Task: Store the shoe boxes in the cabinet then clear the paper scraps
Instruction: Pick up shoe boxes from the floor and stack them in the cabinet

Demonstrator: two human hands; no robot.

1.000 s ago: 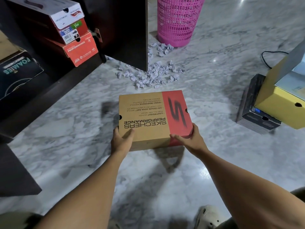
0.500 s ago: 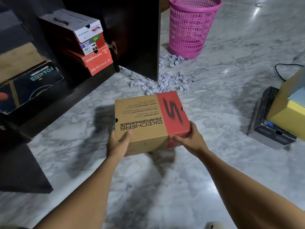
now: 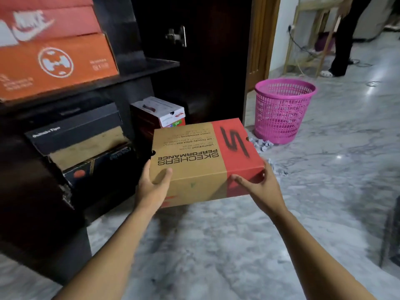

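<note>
Now I'm holding the Skechers box (image 3: pixel 201 156) mid-frame, left hand (image 3: pixel 152 186) and right hand (image 3: pixel 259 187) gripping its near corners. Paper scraps (image 3: pixel 263 145) are lying beside the pink basket (image 3: pixel 283 109), right of center.

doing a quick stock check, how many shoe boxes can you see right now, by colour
Orange/red: 2, a Nike box over an orange box.
Black: 2, a black-lidded box and a dark box below.
White-lidded: 1, white-topped box.
Tan and red: 1, Skechers box held by left hand and right hand.
Total: 6
</note>
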